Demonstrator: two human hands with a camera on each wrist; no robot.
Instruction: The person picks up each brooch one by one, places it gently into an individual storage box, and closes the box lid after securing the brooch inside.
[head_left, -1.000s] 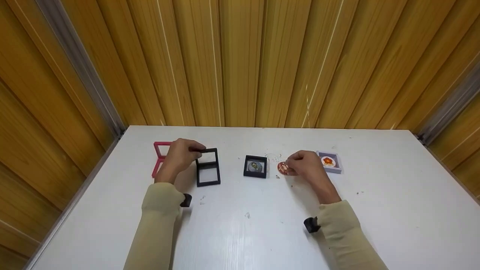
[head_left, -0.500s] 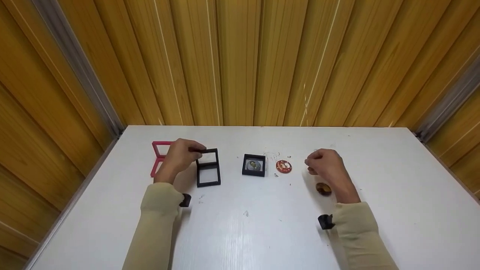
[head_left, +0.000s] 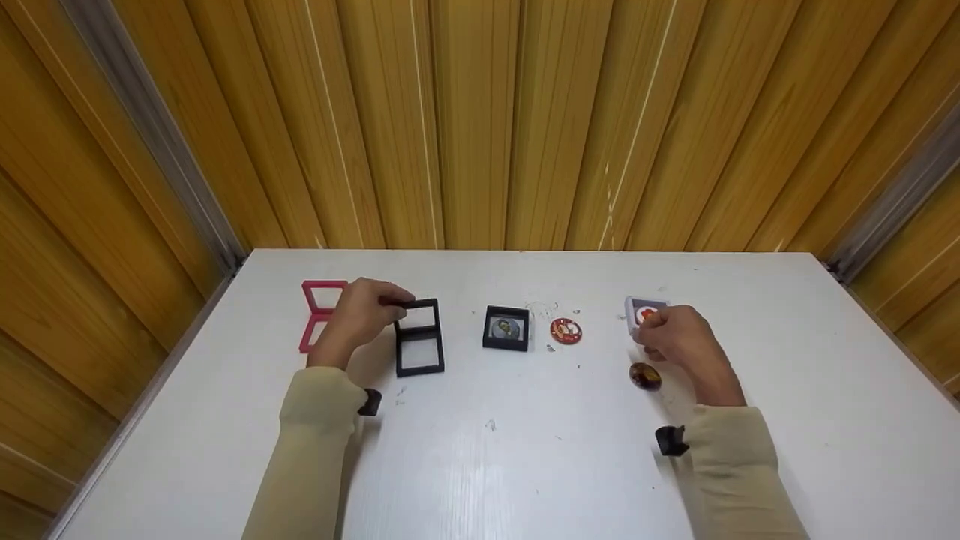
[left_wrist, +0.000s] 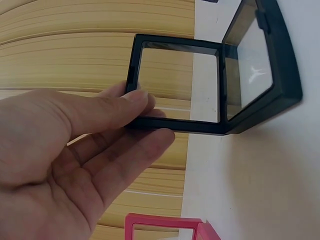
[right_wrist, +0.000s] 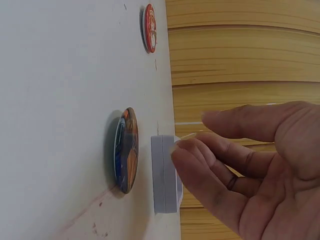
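Note:
In the head view my left hand [head_left: 361, 311] pinches the raised half of an open black display frame [head_left: 420, 370]. Its clear panes show in the left wrist view, where thumb and fingers grip the frame's corner [left_wrist: 132, 80]. My right hand [head_left: 686, 341] hovers by a lilac display frame [head_left: 631, 319], partly covering it and the red flower disc [head_left: 646, 313] within. Thumb and fingertips are apart with nothing between them in the right wrist view. Just below this hand lies a glossy brown round badge [head_left: 645, 376]. A red-and-white round badge [head_left: 565, 331] lies farther left.
Between the hands sits a closed black display frame [head_left: 505, 346] with a greyish disc inside. An open pink frame [head_left: 324, 284] stands behind my left hand, partly hidden. Small dark specks dot the white table [head_left: 480, 480]. A wood-patterned wall [head_left: 480, 127] rises behind it.
My right hand has left the red-and-white badge and moved right, over the lilac frame. The brown badge, hidden at first, has come into sight. My left hand still grips the open black frame.

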